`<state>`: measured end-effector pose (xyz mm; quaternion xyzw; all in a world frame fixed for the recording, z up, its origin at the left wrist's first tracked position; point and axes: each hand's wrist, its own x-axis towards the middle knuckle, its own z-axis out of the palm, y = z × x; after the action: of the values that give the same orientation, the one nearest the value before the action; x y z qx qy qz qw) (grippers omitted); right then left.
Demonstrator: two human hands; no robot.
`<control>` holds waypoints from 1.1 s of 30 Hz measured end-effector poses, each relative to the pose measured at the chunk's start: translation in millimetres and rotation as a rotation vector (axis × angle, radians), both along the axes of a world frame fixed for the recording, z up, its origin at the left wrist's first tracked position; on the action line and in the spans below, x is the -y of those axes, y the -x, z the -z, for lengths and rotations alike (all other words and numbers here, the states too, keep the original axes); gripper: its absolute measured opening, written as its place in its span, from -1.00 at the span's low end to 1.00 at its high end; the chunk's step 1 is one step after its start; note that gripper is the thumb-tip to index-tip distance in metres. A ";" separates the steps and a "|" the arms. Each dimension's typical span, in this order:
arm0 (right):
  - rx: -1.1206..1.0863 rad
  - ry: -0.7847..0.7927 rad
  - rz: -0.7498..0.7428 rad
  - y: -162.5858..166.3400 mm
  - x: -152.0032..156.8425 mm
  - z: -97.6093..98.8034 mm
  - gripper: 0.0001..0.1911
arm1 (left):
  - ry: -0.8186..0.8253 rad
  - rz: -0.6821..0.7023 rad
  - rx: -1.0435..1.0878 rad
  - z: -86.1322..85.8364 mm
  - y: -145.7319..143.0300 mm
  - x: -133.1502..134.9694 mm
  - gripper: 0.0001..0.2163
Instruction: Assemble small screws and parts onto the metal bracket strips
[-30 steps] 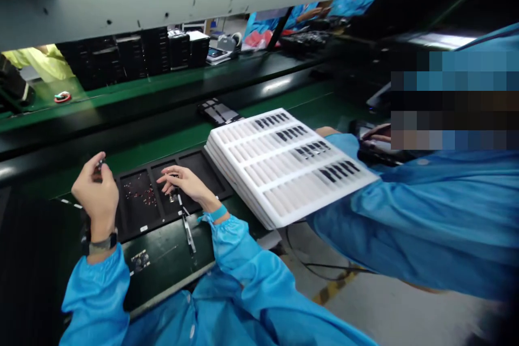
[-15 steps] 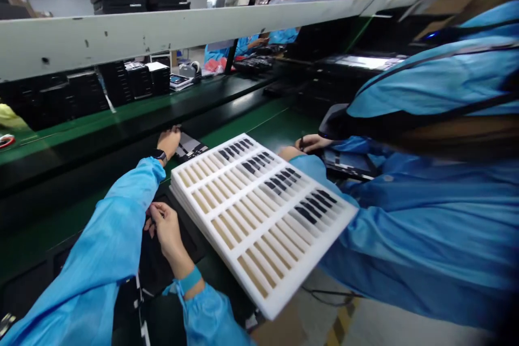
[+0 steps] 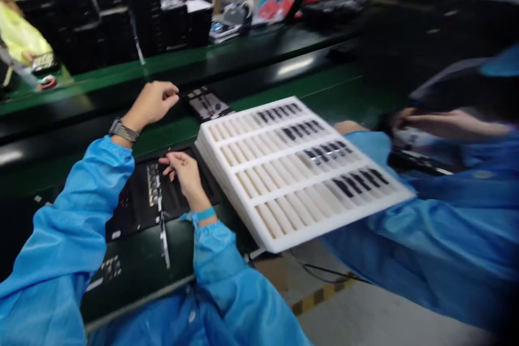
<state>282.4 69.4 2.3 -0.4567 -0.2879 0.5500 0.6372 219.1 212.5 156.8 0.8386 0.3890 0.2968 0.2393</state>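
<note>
My left hand (image 3: 156,101), with a watch on its wrist, is raised over the bench just left of a flat dark device (image 3: 207,104). Its fingers are curled together at the tips; anything between them is too small to make out. Lower down, my right hand (image 3: 184,173) hovers over a black tray (image 3: 140,216), thumb and forefinger pinched and the other fingers bent. What that pinch holds, if anything, cannot be seen. A strip of small parts (image 3: 153,184) lies on the tray beside the right fingers. Right of this hand rests a white foam tray (image 3: 239,167) with slots, several holding dark strips.
A co-worker in a blue sleeve (image 3: 405,243) sits close on the right, against the foam tray. Stacks of black trays (image 3: 109,27) line the far side of the bench. A roll of tape (image 3: 46,82) lies at the left.
The view has tilted down. My left hand has drawn back leftward from the flat device. My right hand stays low over the black tray, more of which now shows.
</note>
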 end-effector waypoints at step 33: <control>0.507 -0.206 -0.545 45.4 29.5 -5.4 -0.64 | 0.404 -0.150 -0.308 164.0 244.4 294.9 -0.79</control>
<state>237.0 39.9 7.6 -0.4187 -0.6008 0.5369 0.4189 -25.3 -82.4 -7.2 0.7779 0.5332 0.0990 0.3173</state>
